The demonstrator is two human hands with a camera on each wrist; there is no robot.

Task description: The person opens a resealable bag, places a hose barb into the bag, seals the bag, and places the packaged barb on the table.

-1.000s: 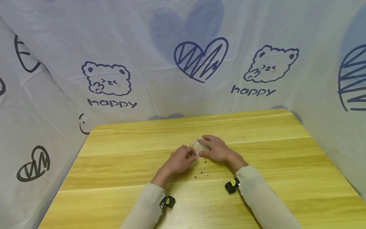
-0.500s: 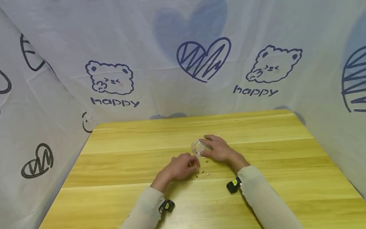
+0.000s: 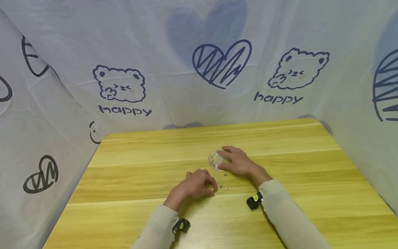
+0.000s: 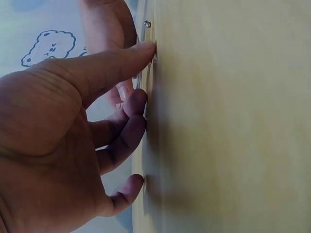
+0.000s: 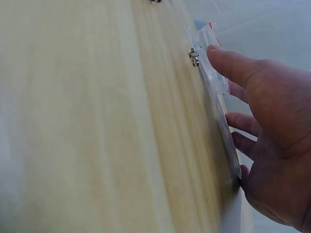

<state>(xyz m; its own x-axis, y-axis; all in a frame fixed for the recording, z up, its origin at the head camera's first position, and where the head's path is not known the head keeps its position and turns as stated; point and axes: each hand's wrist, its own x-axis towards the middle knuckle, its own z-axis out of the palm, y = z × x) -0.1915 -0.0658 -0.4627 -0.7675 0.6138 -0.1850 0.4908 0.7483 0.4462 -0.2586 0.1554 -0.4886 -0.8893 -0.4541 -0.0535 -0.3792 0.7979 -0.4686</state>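
Several small shiny metal pieces (image 3: 226, 188) lie scattered on the wooden table in front of a clear plastic zip bag (image 3: 213, 161). My left hand (image 3: 197, 184) is low over the table, thumb and forefinger apart around one of these pieces. Its thumb (image 4: 121, 63) reaches down to the tabletop in the left wrist view. My right hand (image 3: 237, 162) rests at the bag's right side, thumb and fingers spread, fingertips on the plastic. Metal pieces (image 5: 194, 57) show at the bag beside the right thumb. A red strip runs along the bag's edge.
The wooden table (image 3: 140, 152) backs onto a pale cloth (image 3: 174, 93) printed with bears and hearts, which hangs along the sides too. A black wrist camera (image 3: 181, 225) sits under the left sleeve, and another camera (image 3: 253, 201) beside the right one.
My left hand has moved from the bag's left edge back toward me, down to the loose metal pieces. The right hand has stayed at the bag.
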